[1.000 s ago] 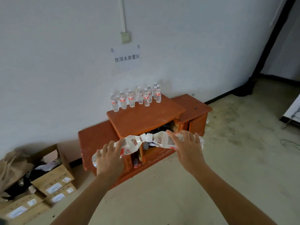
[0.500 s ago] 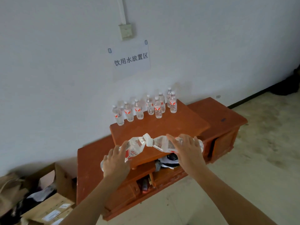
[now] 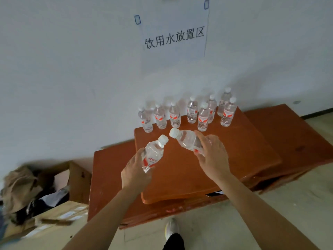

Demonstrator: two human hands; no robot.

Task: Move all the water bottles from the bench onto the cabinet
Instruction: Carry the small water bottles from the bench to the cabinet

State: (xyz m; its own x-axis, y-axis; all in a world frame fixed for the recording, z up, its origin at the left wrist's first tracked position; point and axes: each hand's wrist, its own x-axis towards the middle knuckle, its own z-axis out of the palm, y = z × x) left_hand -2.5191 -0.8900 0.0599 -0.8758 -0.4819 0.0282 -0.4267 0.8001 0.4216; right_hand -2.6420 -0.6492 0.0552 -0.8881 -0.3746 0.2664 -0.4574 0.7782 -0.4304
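Water bottles [image 3: 191,112], clear plastic with white screw caps and red-printed labels, stood upright in a loose row along the back of the raised middle top of the orange-brown wooden cabinet [image 3: 243,147], close against the white wall [image 3: 72,69]. We counted eight of them, though those at the right end overlapped, so the count may be off.

Two more bottles of the same kind were in our hands, over the front half of that raised top and apart from the row. Our left hand [image 3: 134,173] had its fingers and thumb curled round the labelled lower body of the left bottle [image 3: 153,156], which leaned with its cap up and to the right. Our right hand [image 3: 213,158] gripped the right bottle [image 3: 188,140] from above, round its lower body, with the cap pointing up and to the left. The two caps were near each other but not touching.

A white paper sheet [image 3: 171,24] with black Chinese characters hung on the wall above the row. The cabinet's lower side sections reached out to the left and right of the raised top. Brown cardboard boxes [image 3: 59,215] with white labels lay blurred on the pale floor [image 3: 279,204] left of the cabinet, and a white shoe [image 3: 170,229] showed just in front of it.
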